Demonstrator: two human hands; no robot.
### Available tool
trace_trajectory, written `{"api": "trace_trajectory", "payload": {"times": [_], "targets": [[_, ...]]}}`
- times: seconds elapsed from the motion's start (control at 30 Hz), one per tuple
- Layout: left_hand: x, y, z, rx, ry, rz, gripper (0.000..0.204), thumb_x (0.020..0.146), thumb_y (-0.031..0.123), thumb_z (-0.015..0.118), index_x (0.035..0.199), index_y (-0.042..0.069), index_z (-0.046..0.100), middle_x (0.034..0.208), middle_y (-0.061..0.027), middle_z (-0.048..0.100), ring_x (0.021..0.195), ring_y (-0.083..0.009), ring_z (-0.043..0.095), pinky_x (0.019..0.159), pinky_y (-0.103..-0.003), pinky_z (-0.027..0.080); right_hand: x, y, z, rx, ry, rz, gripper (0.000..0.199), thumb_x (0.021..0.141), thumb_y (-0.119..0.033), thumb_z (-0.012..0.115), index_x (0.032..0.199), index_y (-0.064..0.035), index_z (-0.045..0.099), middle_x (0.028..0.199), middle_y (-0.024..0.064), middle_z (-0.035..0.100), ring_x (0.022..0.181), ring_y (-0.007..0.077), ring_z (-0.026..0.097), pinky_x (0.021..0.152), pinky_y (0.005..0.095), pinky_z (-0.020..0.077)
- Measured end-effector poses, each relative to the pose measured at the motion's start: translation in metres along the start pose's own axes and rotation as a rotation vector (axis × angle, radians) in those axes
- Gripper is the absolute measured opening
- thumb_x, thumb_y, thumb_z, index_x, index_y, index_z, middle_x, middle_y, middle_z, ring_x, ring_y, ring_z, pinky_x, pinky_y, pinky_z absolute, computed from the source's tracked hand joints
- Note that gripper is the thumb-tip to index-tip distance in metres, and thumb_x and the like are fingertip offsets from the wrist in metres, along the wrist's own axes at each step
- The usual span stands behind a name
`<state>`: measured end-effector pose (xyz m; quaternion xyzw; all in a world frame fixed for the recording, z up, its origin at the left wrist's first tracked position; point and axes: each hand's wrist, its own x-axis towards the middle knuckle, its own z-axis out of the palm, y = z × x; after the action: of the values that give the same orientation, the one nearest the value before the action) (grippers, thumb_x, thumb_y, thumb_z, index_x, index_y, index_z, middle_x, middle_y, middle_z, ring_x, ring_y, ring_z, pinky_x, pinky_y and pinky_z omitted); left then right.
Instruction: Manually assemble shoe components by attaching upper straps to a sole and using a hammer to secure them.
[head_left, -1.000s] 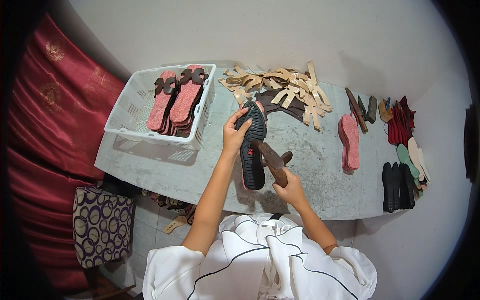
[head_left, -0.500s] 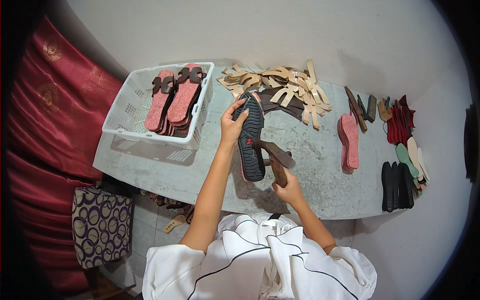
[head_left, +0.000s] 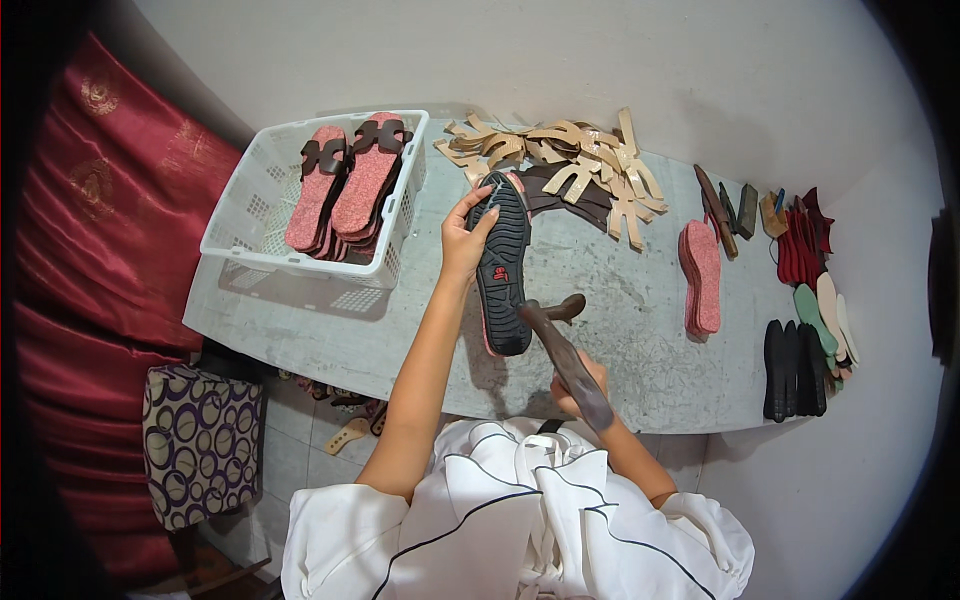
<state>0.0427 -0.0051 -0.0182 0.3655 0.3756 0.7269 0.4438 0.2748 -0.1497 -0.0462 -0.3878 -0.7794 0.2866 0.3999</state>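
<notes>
My left hand grips a sandal near its far end, holding it up over the table with the black ridged sole toward me. A pink layer shows along the sandal's edge, and a small red mark sits on the sole. Closed around a dark hammer is my right hand, just right of the sandal's near end. One end of the hammer comes close to the sole's right edge; whether it touches I cannot tell. Part of my right hand is hidden behind the hammer.
A white basket with pink-topped sandals stands at the left. Tan straps and dark brown straps lie behind the sandal. To the right are stacked pink insoles, a hand tool, red pieces and black soles.
The hammer has swung off the sole's middle and turned, one end now pointing down toward my right forearm. The sandal's sole has turned to face me more fully.
</notes>
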Motion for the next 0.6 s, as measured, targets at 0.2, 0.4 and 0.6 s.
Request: {"api": "trace_trajectory", "payload": {"times": [0.2,0.4,0.6], "targets": [[-0.001,-0.001,-0.002,0.025,0.003,0.03,0.032,0.078,-0.003,0.06,0.109,-0.002,0.053,0.101,-0.0107,0.059,0.084,-0.0134,0.059,0.072,-0.024,0.051,-0.005,-0.013,-0.004,0.096,-0.059,0.243,0.023,0.065,-0.009,0.065,0.083,-0.0013,0.053,0.063,0.0138,0.056,0.055,0.0203,0.057,0.053,0.0286,0.0434],[-0.003,0.003,0.004,-0.017,0.001,-0.001,0.032,0.078,-0.002,0.06,0.11,-0.003,0.053,0.102,-0.0114,0.058,0.085,-0.0138,0.059,0.072,-0.024,0.051,-0.037,0.002,-0.012,0.084,-0.053,0.194,0.025,0.062,-0.009,0.064,0.083,-0.0015,0.054,0.065,0.016,0.058,0.054,0.0235,0.057,0.052,0.0304,0.0432],[-0.004,0.004,0.005,-0.033,-0.011,-0.011,0.032,0.078,-0.003,0.059,0.109,-0.002,0.053,0.102,-0.0115,0.058,0.085,-0.0137,0.059,0.073,-0.024,0.051,-0.025,-0.024,-0.027,-0.001,-0.197,0.341,0.025,0.06,-0.009,0.065,0.083,-0.0048,0.055,0.063,0.0163,0.057,0.055,0.0318,0.056,0.053,0.0315,0.045]]}}
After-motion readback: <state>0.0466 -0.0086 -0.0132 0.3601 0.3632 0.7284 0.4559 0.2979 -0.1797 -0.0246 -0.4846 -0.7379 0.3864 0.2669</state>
